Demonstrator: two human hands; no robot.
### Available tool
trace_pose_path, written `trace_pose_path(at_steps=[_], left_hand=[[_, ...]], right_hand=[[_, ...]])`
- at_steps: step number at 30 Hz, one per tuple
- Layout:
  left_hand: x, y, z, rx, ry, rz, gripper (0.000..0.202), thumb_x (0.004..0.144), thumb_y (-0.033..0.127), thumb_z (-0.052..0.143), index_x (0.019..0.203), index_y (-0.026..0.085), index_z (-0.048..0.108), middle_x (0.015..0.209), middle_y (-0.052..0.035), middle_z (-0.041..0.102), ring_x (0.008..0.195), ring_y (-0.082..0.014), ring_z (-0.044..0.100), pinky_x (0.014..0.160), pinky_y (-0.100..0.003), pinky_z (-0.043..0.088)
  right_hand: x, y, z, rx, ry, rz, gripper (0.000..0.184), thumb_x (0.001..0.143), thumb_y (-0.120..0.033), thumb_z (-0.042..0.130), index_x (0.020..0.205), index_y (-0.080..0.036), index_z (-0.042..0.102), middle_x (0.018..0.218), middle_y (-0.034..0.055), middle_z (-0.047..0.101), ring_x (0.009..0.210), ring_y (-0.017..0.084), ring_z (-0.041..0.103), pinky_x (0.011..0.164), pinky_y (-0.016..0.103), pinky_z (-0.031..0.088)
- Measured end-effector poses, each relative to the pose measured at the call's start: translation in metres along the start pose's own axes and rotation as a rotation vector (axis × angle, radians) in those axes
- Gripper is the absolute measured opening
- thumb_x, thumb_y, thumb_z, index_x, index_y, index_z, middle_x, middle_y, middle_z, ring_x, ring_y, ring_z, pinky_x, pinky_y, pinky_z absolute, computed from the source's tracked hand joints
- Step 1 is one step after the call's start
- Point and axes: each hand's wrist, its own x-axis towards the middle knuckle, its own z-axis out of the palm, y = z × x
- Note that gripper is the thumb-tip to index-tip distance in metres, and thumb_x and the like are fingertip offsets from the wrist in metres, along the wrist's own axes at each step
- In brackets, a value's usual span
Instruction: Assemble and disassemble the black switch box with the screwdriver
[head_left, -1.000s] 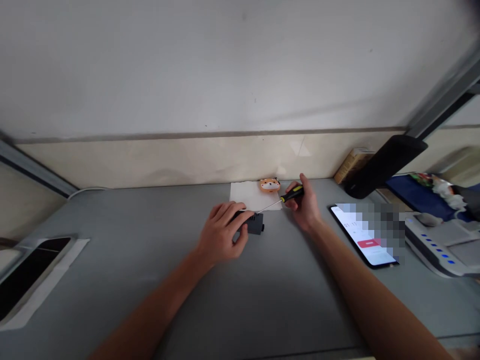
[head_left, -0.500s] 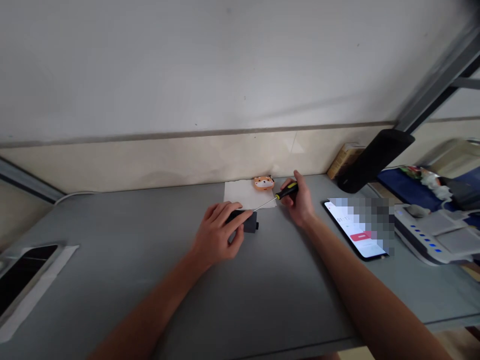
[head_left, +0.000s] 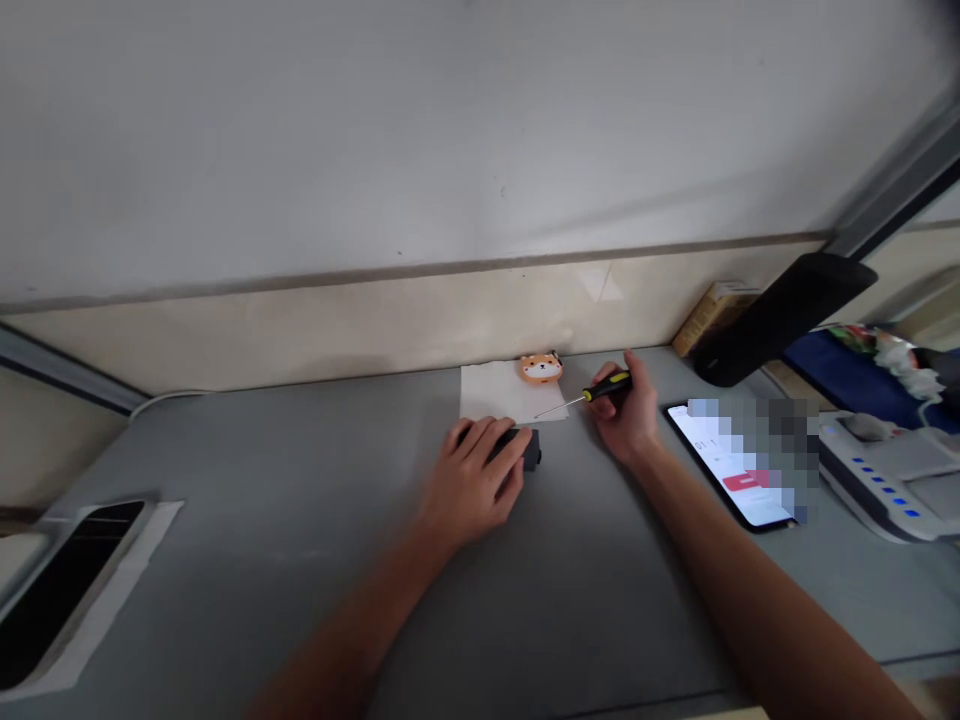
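My left hand (head_left: 480, 478) lies over a small black box (head_left: 527, 449) on the grey table (head_left: 300, 520), fingers curled on top of it and holding it down. My right hand (head_left: 628, 415) grips a screwdriver (head_left: 600, 390) with a black and yellow handle. Its thin shaft points left and down, with the tip over a white paper sheet (head_left: 499, 395), a little above and to the right of the box. A small orange animal figure (head_left: 540, 368) sits on the far edge of that paper.
A phone (head_left: 731, 465) with a lit screen lies to the right of my right hand. Farther right are a white device with blue lights (head_left: 892, 480), a black lamp head (head_left: 780, 315) and a brown box (head_left: 712, 315). A rectangular cutout (head_left: 60, 570) opens at the table's left.
The screwdriver tip has lifted off the box and drawn back to the right. My left hand now covers more of the box. The view shifted slightly.
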Motion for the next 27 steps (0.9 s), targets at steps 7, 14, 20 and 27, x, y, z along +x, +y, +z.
trace_pose_path(at_steps=[7, 14, 20, 27], left_hand=[[-0.001, -0.001, -0.002, -0.098, 0.084, -0.002, 0.041, 0.088, 0.009, 0.053, 0.127, 0.020, 0.060, 0.120, -0.0114, 0.072, 0.113, -0.0264, 0.067, 0.095, -0.041, 0.052], [-0.014, -0.020, -0.008, -0.391, 0.005, -0.248, 0.033, 0.082, 0.011, 0.049, 0.113, 0.021, 0.056, 0.105, -0.0089, 0.069, 0.097, -0.0205, 0.069, 0.086, -0.034, 0.058], [-0.014, -0.028, -0.010, -0.644, -0.118, -0.553, 0.020, 0.090, 0.029, 0.056, 0.108, 0.021, 0.058, 0.107, -0.0085, 0.068, 0.100, -0.0199, 0.069, 0.091, -0.034, 0.058], [-0.009, -0.030, -0.013, -0.593, -0.246, -0.692, 0.028, 0.091, 0.042, 0.058, 0.109, 0.022, 0.067, 0.105, -0.0063, 0.074, 0.094, -0.0217, 0.070, 0.088, -0.036, 0.058]], right_hand=[[-0.002, -0.004, -0.002, 0.049, 0.043, 0.052, 0.049, 0.076, -0.066, 0.068, 0.055, -0.023, 0.056, 0.039, -0.0054, 0.036, 0.035, 0.007, 0.029, 0.037, 0.027, 0.026], [-0.001, -0.006, 0.009, 0.124, 0.139, 0.045, 0.051, 0.078, -0.062, 0.067, 0.053, -0.020, 0.051, 0.044, -0.0055, 0.044, 0.033, 0.004, 0.026, 0.034, 0.024, 0.019], [0.001, -0.006, 0.012, 0.115, 0.171, 0.015, 0.053, 0.085, -0.060, 0.058, 0.052, -0.020, 0.050, 0.046, -0.0057, 0.044, 0.032, 0.004, 0.026, 0.035, 0.024, 0.018], [-0.004, -0.011, 0.012, -0.149, 0.183, -0.257, 0.059, 0.085, -0.071, 0.050, 0.052, -0.021, 0.052, 0.045, -0.0052, 0.041, 0.034, 0.007, 0.033, 0.034, 0.024, 0.021]])
